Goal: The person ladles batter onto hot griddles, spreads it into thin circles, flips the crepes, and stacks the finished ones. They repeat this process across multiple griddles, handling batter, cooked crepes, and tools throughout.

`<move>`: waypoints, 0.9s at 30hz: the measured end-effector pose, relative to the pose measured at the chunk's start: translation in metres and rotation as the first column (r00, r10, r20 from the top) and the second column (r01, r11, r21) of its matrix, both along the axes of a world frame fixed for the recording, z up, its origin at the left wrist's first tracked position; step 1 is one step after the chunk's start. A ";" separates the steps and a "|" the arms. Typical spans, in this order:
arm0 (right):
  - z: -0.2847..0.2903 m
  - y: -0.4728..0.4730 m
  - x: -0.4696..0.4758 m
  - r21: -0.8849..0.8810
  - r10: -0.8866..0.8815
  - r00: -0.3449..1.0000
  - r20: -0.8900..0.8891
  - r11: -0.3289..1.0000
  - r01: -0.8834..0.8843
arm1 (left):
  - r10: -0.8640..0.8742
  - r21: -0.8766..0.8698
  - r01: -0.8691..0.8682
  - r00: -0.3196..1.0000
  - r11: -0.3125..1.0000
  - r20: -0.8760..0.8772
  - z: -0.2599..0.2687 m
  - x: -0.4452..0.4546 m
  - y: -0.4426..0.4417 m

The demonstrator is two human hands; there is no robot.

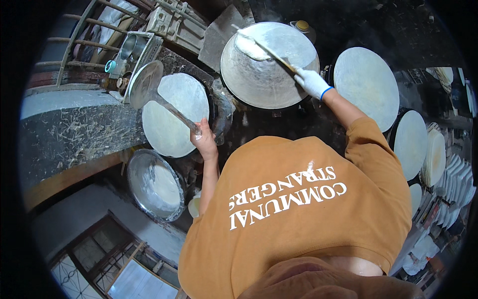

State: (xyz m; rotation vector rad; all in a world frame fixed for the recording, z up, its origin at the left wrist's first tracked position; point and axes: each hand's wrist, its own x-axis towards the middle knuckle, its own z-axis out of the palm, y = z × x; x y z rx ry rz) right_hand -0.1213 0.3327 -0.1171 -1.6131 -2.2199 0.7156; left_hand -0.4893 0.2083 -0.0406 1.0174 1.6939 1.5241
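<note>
My right hand [313, 83], in a white knit glove with a blue cuff, grips a wooden-handled spreader [274, 56]. The tool lies over a large round griddle [261, 86], where a mound of white batter [251, 48] sits near the far left and a pale thin layer covers the far right. My bare left hand [204, 139] grips the handle of a large ladle [147, 85], its round bowl raised at the left. Beneath the ladle is a second round griddle [175, 130] with a pale sheet on it.
At the lower left stands a metal basin [157, 187] of white batter. More round griddles with pale sheets [366, 88] [410, 144] curve along the right. A wire rack [143, 56] holds a metal cup and jars. A yellow-capped container [302, 26] stands behind the large griddle.
</note>
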 end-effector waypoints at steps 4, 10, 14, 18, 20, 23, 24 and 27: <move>0.010 -0.031 -0.011 -0.070 0.132 0.988 0.076 0.989 -0.127 | 0.072 -0.115 -0.072 0.997 0.991 -0.008 -0.011 -0.001 -0.030; -0.008 -0.004 0.004 0.206 -0.074 0.994 -0.084 0.974 0.090 | 0.219 -0.208 -0.190 0.968 0.959 0.126 -0.019 0.008 -0.062; -0.002 0.043 -0.005 0.084 -0.016 0.999 -0.052 0.996 0.020 | 0.218 -0.192 -0.185 0.962 0.964 0.167 -0.009 0.013 -0.058; 0.001 0.005 -0.013 -0.009 0.267 0.963 0.027 0.964 -0.267 | 0.185 -0.188 -0.161 0.975 0.969 0.120 -0.009 0.007 -0.058; 0.017 -0.020 -0.004 -0.050 0.301 0.947 0.112 0.954 -0.297 | 0.187 -0.162 -0.161 0.970 0.973 0.154 -0.009 0.008 -0.062; 0.020 -0.026 0.006 0.045 0.256 0.961 0.109 0.964 -0.262 | 0.193 -0.161 -0.166 0.966 0.973 0.171 -0.013 0.009 -0.067; 0.010 -0.015 0.005 0.108 0.190 0.979 0.071 0.975 -0.197 | 0.190 -0.171 -0.161 0.967 0.972 0.170 -0.014 0.009 -0.068; 0.004 0.038 -0.019 0.126 -0.022 0.998 -0.062 0.992 0.030 | 0.183 -0.194 -0.150 0.970 0.969 0.162 -0.013 0.012 -0.066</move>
